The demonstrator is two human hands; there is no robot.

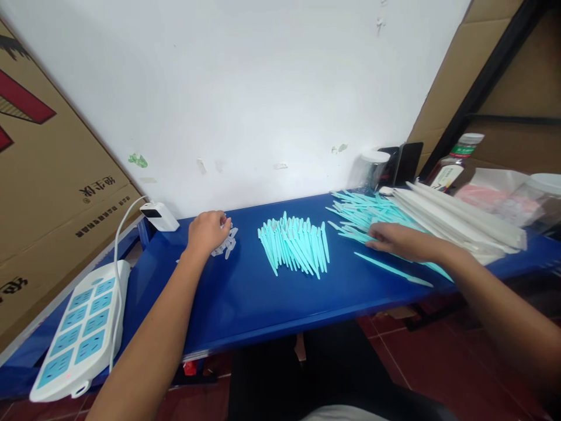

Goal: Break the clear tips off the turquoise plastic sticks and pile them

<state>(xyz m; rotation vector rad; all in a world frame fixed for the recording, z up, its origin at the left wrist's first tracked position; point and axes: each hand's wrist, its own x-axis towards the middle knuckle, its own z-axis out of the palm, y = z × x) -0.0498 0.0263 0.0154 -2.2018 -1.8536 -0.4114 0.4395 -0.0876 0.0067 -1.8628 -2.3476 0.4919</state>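
Observation:
My left hand [208,233] is at the left of the blue table, its fingers curled together over a small pile of clear plastic caps [230,242]. Whatever its fingertips hold is too small to make out. Over on the right, my right hand [392,241] reaches into a loose heap of teal eyebrow razors [363,210], fingers pinched at a razor on the near side. One single razor [394,269] lies apart in front of that hand. Between the hands, a second group of teal razors [293,245] lies side by side, their pale blade ends towards the wall.
A white power strip [83,327] and a small white device [160,216] with a cable are at the left. White packaging sleeves [460,222], a lidded clear jar [371,169] and a bottle [456,164] stand or lie at the right. A white wall borders the back.

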